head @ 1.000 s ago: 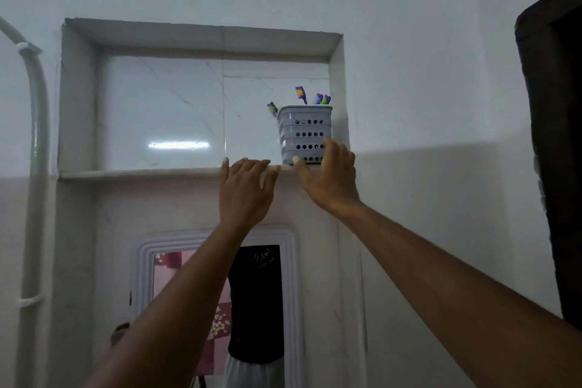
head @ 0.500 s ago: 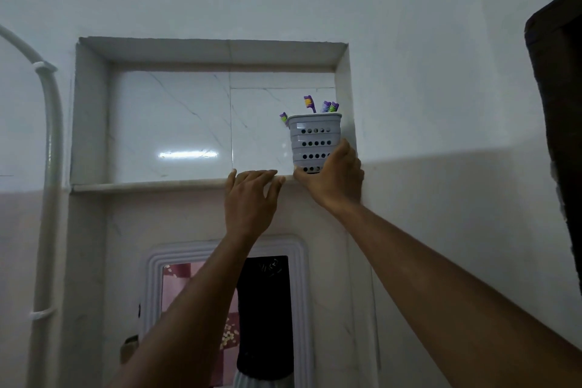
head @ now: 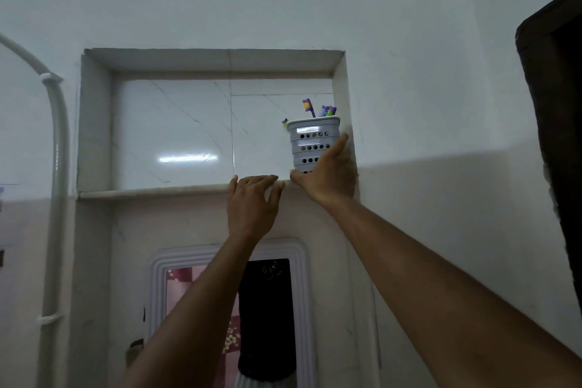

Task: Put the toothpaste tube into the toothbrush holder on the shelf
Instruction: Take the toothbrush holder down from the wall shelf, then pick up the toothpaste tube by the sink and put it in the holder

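While the right hand (head: pixel 327 175) wraps the lower part of the toothbrush holder (head: pixel 312 140), hiding its base, no toothpaste tube can be made out. The holder stands at the shelf's (head: pixel 151 192) right end, close to the side wall. The left hand (head: pixel 252 203) rests its spread, empty fingers on the shelf edge.
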Available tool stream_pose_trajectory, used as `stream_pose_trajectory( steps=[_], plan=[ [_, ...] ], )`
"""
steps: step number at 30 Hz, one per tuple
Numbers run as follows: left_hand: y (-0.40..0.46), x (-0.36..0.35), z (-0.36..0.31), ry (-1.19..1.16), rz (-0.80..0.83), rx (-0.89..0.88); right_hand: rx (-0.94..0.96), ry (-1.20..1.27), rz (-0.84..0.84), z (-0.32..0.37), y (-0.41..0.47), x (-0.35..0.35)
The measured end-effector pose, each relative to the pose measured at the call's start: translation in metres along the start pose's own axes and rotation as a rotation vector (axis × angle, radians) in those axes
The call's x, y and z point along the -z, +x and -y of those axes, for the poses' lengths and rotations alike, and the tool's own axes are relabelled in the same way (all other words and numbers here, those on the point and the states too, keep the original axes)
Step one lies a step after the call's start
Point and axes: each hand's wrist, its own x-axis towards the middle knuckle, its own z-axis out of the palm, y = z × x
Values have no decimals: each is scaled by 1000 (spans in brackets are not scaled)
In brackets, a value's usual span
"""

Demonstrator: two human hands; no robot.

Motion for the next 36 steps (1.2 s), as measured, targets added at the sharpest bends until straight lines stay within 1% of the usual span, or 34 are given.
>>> stream_pose_trajectory(
  steps=[5,8,11,13,16,18,21,24,26,28,32,36],
  plan=[
    [3,1,0,-17,4,1,-26,134,-45,-5,-9,12],
    [4,1,-4,-66,12,48,-31,267,-97,-6,-18,23],
    [0,7,-18,-168,20,108,-15,342,-167,-7,-29,38],
    [-13,15,-27,-303,3,152,0,347,-206,-12,-45,47],
    [-46,25,-35,-454,26,197,6,361,-219,-29,-79,56],
    [-73,29,-35,-472,103,226,-24,379,-182,-45,-105,59],
    [-117,34,-29,-435,221,294,-85,410,-98,-71,-143,59],
    [-165,39,-33,-472,282,293,-136,389,-28,-100,-183,53],
    [-194,44,-39,-449,287,269,-170,393,28,-120,-210,48],
    [-228,45,-40,-402,314,313,-220,393,99,-143,-244,42],
    [-307,49,-37,-354,438,436,-313,421,270,-184,-315,36],
    [-389,59,-32,-303,509,602,-388,388,424,-218,-383,32]
  ],
)
